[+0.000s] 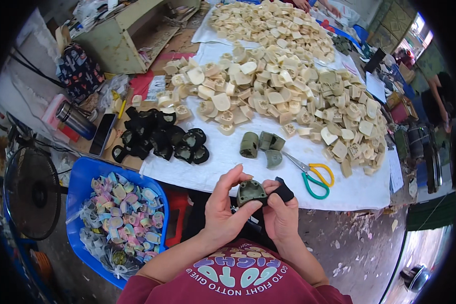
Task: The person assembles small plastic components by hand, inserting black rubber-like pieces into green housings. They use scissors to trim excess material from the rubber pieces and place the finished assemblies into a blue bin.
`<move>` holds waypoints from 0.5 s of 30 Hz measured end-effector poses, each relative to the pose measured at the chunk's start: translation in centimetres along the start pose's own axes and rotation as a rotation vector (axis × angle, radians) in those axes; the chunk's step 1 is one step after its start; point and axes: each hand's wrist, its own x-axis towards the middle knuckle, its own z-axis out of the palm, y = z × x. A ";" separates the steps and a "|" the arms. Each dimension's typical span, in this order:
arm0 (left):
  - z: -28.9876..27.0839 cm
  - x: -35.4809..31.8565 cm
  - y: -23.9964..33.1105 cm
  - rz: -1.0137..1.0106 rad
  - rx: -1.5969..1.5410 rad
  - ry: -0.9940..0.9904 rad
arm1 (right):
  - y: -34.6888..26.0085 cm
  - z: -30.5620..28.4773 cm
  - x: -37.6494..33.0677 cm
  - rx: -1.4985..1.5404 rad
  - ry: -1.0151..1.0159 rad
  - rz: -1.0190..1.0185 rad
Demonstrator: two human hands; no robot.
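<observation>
My left hand is closed around a dark green, D-shaped moulded piece, its hollow side with small round holes facing up. At the right edge of this piece, my right hand pinches a black, soft-looking strip or cover. Whether the black item is joined to the green piece, I cannot tell. Just beyond my hands on the white sheet lie several grey-green moulded pieces. Beside them, scissors with one yellow and one green handle lie with their blades pointing up and left.
A large heap of cream moulded pieces covers the table's far side. Black pieces are piled at left, near a phone and a steel flask. A blue tub of pastel pieces stands lower left, near a fan.
</observation>
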 end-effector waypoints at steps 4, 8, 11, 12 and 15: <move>0.0 -0.2 -0.1 -0.030 -0.084 0.022 | 0.1 0.2 0.0 -0.007 -0.003 -0.005; -0.1 -0.5 -0.1 -0.033 -0.097 0.041 | 0.0 0.3 -0.1 0.020 -0.031 0.011; 0.0 -0.5 -0.1 -0.023 -0.103 0.044 | -0.1 0.4 -0.1 0.032 -0.024 0.029; 0.1 -0.4 -0.1 -0.021 -0.117 0.038 | -0.2 0.3 -0.1 0.030 -0.013 0.026; 0.1 -0.6 -0.6 -0.059 -0.116 0.066 | -0.2 0.4 0.1 0.028 0.018 0.079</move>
